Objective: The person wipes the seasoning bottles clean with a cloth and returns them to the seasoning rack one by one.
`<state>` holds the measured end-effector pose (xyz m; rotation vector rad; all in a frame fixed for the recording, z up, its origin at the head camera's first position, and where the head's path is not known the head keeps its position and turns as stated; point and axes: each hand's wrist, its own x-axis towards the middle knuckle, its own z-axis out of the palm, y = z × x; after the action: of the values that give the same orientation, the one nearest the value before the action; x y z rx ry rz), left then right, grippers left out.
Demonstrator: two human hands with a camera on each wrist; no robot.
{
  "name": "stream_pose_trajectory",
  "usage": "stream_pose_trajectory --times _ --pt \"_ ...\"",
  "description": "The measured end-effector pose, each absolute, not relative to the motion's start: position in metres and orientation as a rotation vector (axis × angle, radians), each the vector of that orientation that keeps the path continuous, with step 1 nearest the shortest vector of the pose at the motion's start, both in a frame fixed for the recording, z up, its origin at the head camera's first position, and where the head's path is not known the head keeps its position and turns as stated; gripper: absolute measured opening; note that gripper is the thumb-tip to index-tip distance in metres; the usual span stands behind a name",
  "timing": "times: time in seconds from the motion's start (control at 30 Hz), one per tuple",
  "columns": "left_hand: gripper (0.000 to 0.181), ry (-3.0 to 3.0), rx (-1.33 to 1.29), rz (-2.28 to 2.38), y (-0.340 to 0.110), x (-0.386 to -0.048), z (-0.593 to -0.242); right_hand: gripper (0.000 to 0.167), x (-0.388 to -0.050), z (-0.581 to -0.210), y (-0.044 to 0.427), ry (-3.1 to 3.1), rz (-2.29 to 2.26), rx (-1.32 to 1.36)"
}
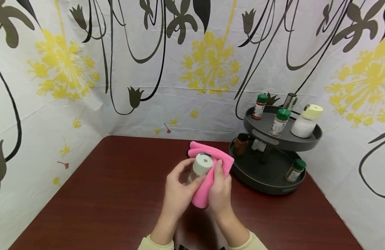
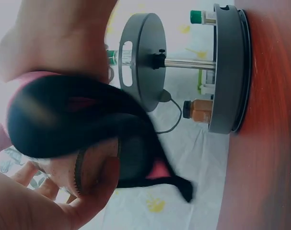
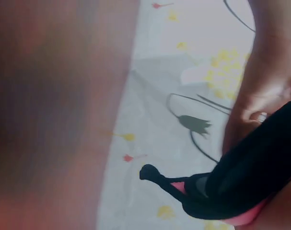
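My left hand (image 1: pixel 176 191) grips a clear bottle with a white cap (image 1: pixel 202 164), tilted above the table. A pink cloth with black edging (image 1: pixel 206 192) is pinched in my right hand (image 1: pixel 221 191), thumb on top, and lies folded against the bottle's right side. In the left wrist view, the dark side of the cloth (image 2: pixel 78 115) covers part of the bottle (image 2: pixel 64 170), and fingers curl round it from below. The right wrist view shows the cloth's dark edge (image 3: pixel 250 163) and little of the bottle. Cloth and hands hide the bottle's lower body.
A dark two-tier turntable (image 1: pixel 264 184) stands at the back right. Green-capped spice jars (image 1: pixel 279 123) and a white bottle with a yellow lid (image 1: pixel 306 121) are on its upper tier. Below are a brown jar (image 1: pixel 241 144) and another green-capped jar (image 1: pixel 295 171). Patterned cloth walls (image 1: pixel 195 118) surround the table (image 1: pixel 101 194).
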<state>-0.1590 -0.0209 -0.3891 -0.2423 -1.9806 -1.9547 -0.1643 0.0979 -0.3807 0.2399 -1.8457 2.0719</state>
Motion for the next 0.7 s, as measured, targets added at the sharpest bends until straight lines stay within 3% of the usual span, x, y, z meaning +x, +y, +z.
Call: stream_pose_trajectory --times 0.23,0.37,0.6,0.7 --pt "0.047 -1.993 -0.214 -1.973 -0.025 -0.160 -0.387 0.060 -0.167 -0.403 0.098 -1.993 2.194 0.069" --pt "0.048 -2.022 -0.250 -1.979 -0.022 -0.162 -0.387 0.058 -0.168 -0.390 0.101 -1.923 2.229 0.097" --pt "0.047 -2.059 -0.302 -1.937 -0.017 -0.162 -0.391 0.058 -0.167 -0.355 0.106 -1.709 2.118 0.384" --pt "0.048 -2.051 -0.300 -1.933 -0.016 -0.162 -0.390 0.057 -0.165 -0.353 0.105 -1.691 2.096 0.361"
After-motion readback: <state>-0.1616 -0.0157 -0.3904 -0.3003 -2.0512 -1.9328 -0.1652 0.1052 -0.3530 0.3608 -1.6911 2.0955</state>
